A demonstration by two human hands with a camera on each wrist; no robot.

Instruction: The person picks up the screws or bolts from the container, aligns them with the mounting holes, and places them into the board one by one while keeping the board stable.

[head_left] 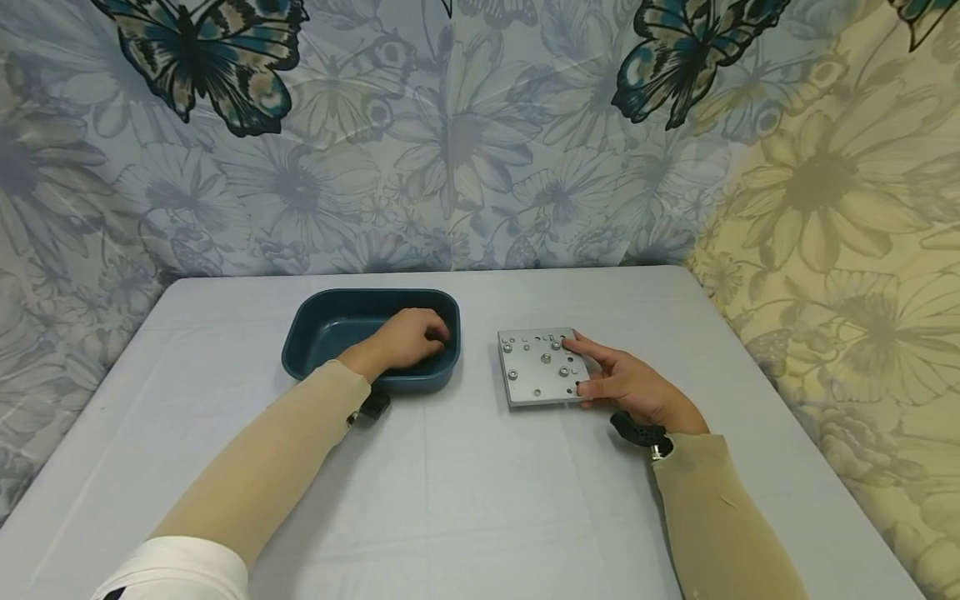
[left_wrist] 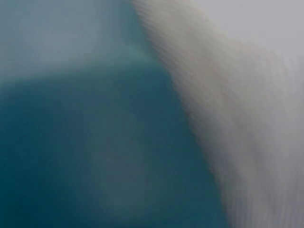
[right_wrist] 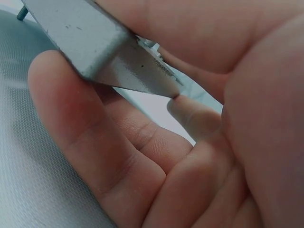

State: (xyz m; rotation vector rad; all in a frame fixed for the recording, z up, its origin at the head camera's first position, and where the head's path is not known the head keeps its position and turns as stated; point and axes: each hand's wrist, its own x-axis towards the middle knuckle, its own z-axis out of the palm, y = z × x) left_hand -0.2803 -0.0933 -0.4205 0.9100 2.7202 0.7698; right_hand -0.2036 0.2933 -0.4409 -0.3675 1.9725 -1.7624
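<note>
A silver metal plate with several holes and screws set in its top face is at the right of the table. My right hand grips its right edge, thumb and fingers around the corner. Close up in the right wrist view, fingers lie against the plate's side, and a threaded screw end sticks out past it. My left hand reaches into a dark teal tray, fingers bent downward at its right end. Its fingertips are partly hidden, and I cannot tell whether they hold anything.
A white cloth covers the table. Behind it hangs a patterned curtain with flowers and butterflies. The tray's raised wall stands around my left hand, and its left part shows a bare floor. Teal tray wall and sleeve fill the blurred left wrist view.
</note>
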